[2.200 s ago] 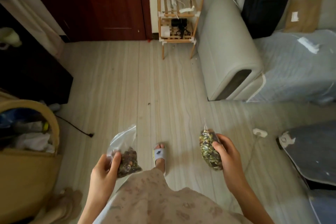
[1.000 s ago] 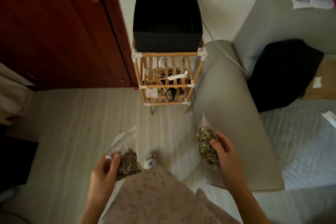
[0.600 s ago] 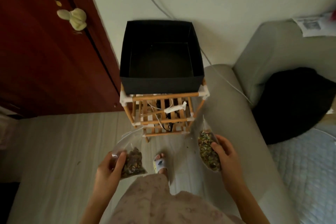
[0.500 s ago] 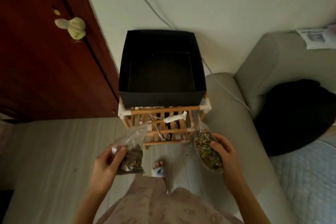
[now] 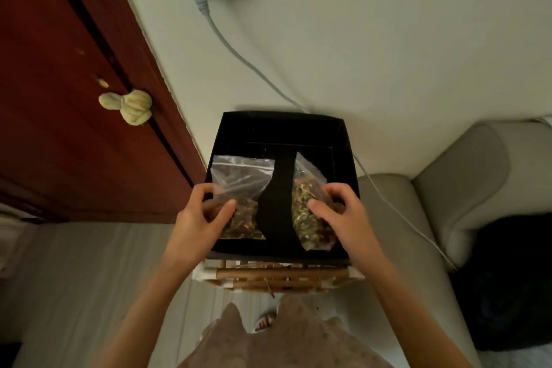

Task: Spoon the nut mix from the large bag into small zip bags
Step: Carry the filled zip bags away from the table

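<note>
Two small clear zip bags of nut mix are inside an open black box (image 5: 346, 158). My left hand (image 5: 198, 218) grips the left zip bag (image 5: 243, 188), thumb across its filled lower part; its empty top stands up. My right hand (image 5: 343, 215) grips the right zip bag (image 5: 306, 215), which is fuller and tilts slightly left. Both bags are low in the box; whether they rest on its floor I cannot tell. The large bag and the spoon are not in view.
The box sits on a wooden rack (image 5: 280, 275) against the white wall. A dark red door (image 5: 59, 98) with a cloth-wrapped handle (image 5: 131, 104) is at left. A grey sofa arm (image 5: 418, 233) is at right. A grey cable (image 5: 245, 60) runs down from a wall socket.
I walked up to the rack with a bag in each hand. Both hands have risen and moved forward, bringing the two bags down into the black box.
</note>
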Motion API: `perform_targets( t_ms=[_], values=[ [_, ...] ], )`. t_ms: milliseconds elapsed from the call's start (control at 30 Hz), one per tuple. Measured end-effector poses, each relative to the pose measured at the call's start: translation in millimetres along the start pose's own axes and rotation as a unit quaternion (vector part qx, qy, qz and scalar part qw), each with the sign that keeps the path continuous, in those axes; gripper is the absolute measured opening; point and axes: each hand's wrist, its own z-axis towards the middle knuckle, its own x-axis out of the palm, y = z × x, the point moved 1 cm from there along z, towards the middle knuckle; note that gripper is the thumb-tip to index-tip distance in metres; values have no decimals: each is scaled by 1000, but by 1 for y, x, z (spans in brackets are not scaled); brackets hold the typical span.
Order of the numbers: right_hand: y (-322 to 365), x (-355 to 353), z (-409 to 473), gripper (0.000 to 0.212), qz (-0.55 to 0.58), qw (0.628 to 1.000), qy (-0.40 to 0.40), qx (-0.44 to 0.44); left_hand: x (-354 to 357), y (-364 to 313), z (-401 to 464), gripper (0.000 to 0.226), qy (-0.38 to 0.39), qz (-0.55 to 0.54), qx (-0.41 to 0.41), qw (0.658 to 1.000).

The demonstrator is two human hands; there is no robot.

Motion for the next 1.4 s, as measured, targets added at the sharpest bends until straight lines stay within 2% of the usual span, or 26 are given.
perform_targets(
  t_ms=[67,167,300,400,600,800,900,1000,1100,1167,1267,1400],
  values=[
    [-7,14,27,25,-106,994,17,13,11,5,19,14,13,87,-5,996],
    [-24,35,53,30,-235,971,22,42,29,16,41,15,33,230,-26,972],
    [-44,56,68,35,-332,938,49,89,44,31,58,17,98,297,-122,942],
    [-53,60,74,37,-335,935,43,104,46,42,64,31,152,315,-144,926],
    [-69,64,78,41,-305,947,26,101,50,43,66,33,121,269,-163,941],
    [-67,56,83,43,-313,940,79,111,53,46,73,46,139,269,-214,929],
    [-54,39,86,36,-296,941,103,131,49,41,69,49,131,244,-208,938],
    [-37,17,87,21,-230,953,129,149,35,26,56,45,57,165,-152,973],
    [-26,8,79,13,-115,972,123,165,14,10,30,18,-45,32,-107,993],
    [-21,9,72,14,-49,976,122,172,2,4,4,16,-104,-25,-96,990],
    [-16,15,62,16,33,979,123,159,-9,8,-40,18,-185,-26,-102,977],
    [-10,29,58,18,25,978,178,110,-2,26,-104,19,-299,-21,-161,940]
  ],
)
